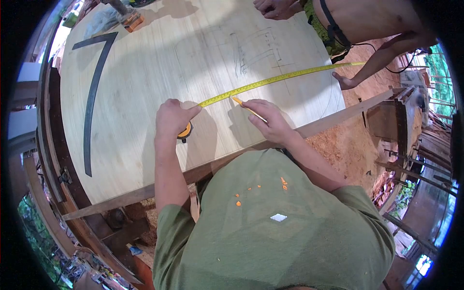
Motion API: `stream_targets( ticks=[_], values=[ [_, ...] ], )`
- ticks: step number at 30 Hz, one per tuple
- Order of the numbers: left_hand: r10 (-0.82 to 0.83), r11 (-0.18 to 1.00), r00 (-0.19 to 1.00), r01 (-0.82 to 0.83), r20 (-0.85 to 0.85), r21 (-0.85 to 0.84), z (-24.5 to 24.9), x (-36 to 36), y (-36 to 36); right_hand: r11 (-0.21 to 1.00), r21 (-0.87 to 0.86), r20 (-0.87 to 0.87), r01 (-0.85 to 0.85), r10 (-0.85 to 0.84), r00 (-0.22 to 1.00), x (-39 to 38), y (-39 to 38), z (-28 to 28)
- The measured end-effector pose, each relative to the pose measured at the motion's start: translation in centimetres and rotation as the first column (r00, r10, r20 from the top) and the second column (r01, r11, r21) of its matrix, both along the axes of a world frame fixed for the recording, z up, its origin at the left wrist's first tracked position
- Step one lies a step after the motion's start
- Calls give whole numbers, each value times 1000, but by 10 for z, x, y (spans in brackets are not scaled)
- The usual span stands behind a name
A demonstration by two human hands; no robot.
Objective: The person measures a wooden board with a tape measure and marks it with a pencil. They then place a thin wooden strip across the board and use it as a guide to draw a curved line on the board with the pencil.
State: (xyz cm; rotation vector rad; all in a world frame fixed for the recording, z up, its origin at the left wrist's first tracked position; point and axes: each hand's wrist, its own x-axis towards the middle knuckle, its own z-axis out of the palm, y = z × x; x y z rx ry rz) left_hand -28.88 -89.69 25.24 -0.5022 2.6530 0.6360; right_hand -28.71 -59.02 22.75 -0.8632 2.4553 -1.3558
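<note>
My left hand (175, 117) is closed round a yellow and black tape measure (185, 131), its thumb at the start of the drawn-out blade. The yellow blade (270, 79) runs to the right over the pale wooden board (130, 159) and past its right edge. In my right hand (271, 121) is a yellow pencil (237, 101), its tip close beside the lower edge of the blade. Pencil lines are drawn on the board beyond the tape.
A black carpenter's square (92, 101) lies on the board at left. Behind it are an orange-based tool (132, 21) and a plastic bag (100, 21). Across the board at right stands a co-worker (372, 19), one hand (344, 81) near the blade, the other on the board.
</note>
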Motion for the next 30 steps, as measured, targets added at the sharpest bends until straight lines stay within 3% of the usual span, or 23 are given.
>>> stream_targets(
  ticks=[4, 6, 9, 30],
  values=[
    [-18, 1000, 997, 16, -79, -16, 1, 1, 2, 1000, -1, 2, 16, -16, 1000, 0, 3, 1],
    [57, 997, 997, -60, 50, 54, 9, -2, 4, 994, -65, 57, 83, -79, 995, 2, 6, 1],
    [79, 995, 996, -81, 33, 65, 5, -1, 3, 994, -36, 62, 102, -99, 993, 3, 17, -1],
    [14, 1000, 1000, -14, -22, 4, 1, 0, 2, 986, 14, 39, 166, -166, 985, 5, 36, 0]
  ],
)
